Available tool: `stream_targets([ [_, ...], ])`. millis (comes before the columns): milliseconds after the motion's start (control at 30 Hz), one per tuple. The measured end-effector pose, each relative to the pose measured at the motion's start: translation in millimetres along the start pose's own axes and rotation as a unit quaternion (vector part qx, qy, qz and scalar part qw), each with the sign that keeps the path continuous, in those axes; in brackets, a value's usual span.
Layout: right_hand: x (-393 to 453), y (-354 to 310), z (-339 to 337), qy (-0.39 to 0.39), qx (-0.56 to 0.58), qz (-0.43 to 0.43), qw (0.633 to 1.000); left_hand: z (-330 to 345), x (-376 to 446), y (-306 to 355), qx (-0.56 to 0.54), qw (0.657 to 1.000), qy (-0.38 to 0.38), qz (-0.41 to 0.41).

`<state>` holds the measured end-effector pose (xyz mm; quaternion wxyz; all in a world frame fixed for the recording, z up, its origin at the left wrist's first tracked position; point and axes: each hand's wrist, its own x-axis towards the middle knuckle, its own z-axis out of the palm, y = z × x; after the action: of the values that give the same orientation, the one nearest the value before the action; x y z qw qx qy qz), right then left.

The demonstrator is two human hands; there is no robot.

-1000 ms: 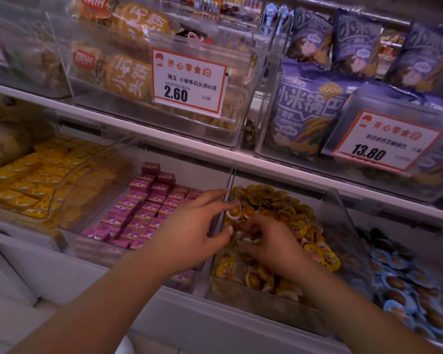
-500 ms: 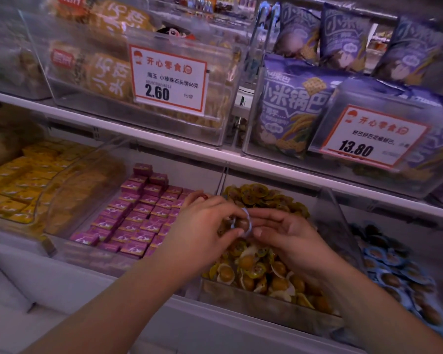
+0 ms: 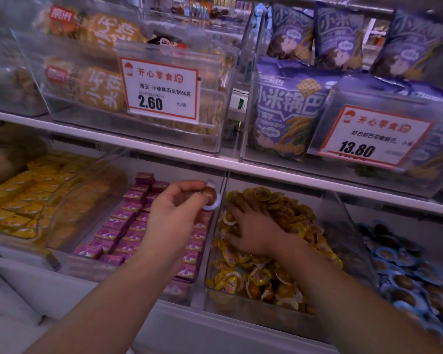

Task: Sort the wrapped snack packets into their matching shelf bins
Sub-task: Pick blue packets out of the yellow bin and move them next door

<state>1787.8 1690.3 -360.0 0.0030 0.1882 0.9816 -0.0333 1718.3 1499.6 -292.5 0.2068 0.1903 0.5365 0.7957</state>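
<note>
Shop shelving [image 3: 164, 159] in white, two tiers of clear bins, edges blurred. Upper left bin: yellow bags behind a price tag [image 3: 161, 92] reading 2.60 under a red heading, small print hard to make out. Upper right: purple bags [image 3: 287, 108] with large white characters, partly hidden by a second tag [image 3: 374, 135] reading 13.80.

Lower tier, far left: yellow packets [image 3: 23, 200], smeared and unreadable. Next along, purple boxes [image 3: 128, 226] in rows, print too small to read, part covered by the left hand [image 3: 174, 213]. Left hand raised over the purple-box bin, thumb and fingertips pinching a round snack packet [image 3: 210, 196], brown centre with a pale blue-white rim, just beside the divider [image 3: 224, 185]. Other fingers curled, mostly hidden behind the knuckles.

Right hand [image 3: 256, 231] down in the middle bin [image 3: 241, 306], on the heap of yellow round packets [image 3: 261, 277], fingers spread and slightly bent, tips buried among the wrappers. Cannot tell whether anything is gripped underneath. Far right, blue-rimmed packets [image 3: 407, 272], cut off by the frame edge and blurred.
</note>
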Motion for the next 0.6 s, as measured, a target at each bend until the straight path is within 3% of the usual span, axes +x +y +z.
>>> stream_targets([
  [67, -3, 2, 1, -0.011, -0.018, -0.011, 1.0, -1, 2, 6, -0.113, 0.988, -0.011, -0.1],
  [167, -29, 6, -10, -0.033, -0.072, -0.077, 0.994, -5, 4, 12, -0.167, 0.967, -0.051, -0.185],
  [300, -72, 13, -28, -0.088, -0.097, -0.07, 0.989, -7, 6, 14, -0.151, 0.962, -0.063, -0.22],
  [400, -70, 5, -46, -0.121, -0.03, -0.029, 0.992, -8, 7, 14, -0.149, 0.962, -0.061, -0.219],
  [533, -30, -9, -46, 0.035, 0.015, -0.032, 0.999, -10, 6, 13, -0.135, 0.966, -0.047, -0.215],
  [600, -15, -16, -35, 0.017, -0.041, -0.028, 0.999, -10, 5, 12, -0.123, 0.969, -0.044, -0.21],
])
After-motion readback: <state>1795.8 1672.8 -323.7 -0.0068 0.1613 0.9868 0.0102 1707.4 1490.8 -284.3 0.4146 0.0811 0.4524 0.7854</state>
